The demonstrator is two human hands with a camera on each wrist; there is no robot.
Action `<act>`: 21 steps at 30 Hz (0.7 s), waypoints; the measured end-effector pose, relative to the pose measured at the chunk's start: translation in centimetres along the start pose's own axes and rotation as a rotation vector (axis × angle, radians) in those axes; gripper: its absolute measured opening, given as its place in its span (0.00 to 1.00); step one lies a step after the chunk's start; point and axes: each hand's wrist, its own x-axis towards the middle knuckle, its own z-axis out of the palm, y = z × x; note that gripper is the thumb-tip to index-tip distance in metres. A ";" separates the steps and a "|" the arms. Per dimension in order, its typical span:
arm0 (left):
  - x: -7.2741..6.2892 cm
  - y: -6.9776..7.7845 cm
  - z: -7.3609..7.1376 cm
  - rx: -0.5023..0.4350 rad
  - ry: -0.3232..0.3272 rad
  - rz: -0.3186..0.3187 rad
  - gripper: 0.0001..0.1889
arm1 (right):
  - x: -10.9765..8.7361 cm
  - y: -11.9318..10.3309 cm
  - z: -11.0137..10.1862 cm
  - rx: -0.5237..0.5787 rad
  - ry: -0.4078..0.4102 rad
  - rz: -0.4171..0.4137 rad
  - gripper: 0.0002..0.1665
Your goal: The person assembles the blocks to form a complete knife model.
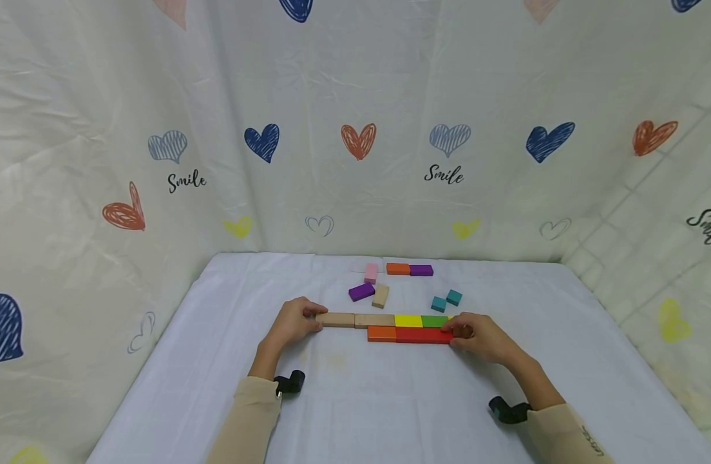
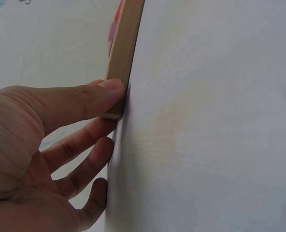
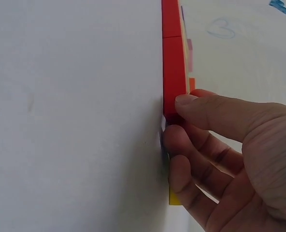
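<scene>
Taking the two rows of blocks as the dial's centre and the far edge as twelve, the left hand point(image 1: 297, 321) is at nine, a narrow pinch on the end of the wood bar point(image 1: 338, 319), thumb in front and a finger behind. At three, the right hand point(image 1: 477, 336) has the red bar point(image 1: 422, 335) by its end, also pinched close, its lower fingers curled near the yellow end point(image 3: 175, 199).

The back row runs from nine to three: wood bar, second bar point(image 1: 375, 320), yellow point(image 1: 408, 320), green point(image 1: 433, 321). On its six o'clock side, the orange point(image 1: 382, 334) and the red bar make a shorter row.

From where I stand, I'd say it wants light, level pressure, nine against three, so the joints close without the line bowing. I'd keep the thumbs low on the cloth point(image 1: 355, 412), as a wrinkle could tip a bar. The right fingers might best mind that yellow end.

Loose at one to two lie the teals point(image 1: 439, 304), near but apart.
</scene>
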 end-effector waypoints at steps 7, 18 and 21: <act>0.0 0.0 -0.1 0.005 0.003 0.009 0.17 | 0.6 0.3 -1.4 0.030 0.053 0.015 0.15; -0.1 0.1 0.0 0.004 0.013 0.009 0.17 | 3.1 3.3 -3.6 0.136 0.149 0.105 0.24; -0.1 0.1 0.0 0.004 0.012 0.006 0.17 | 3.9 4.4 -3.6 0.137 0.126 0.134 0.28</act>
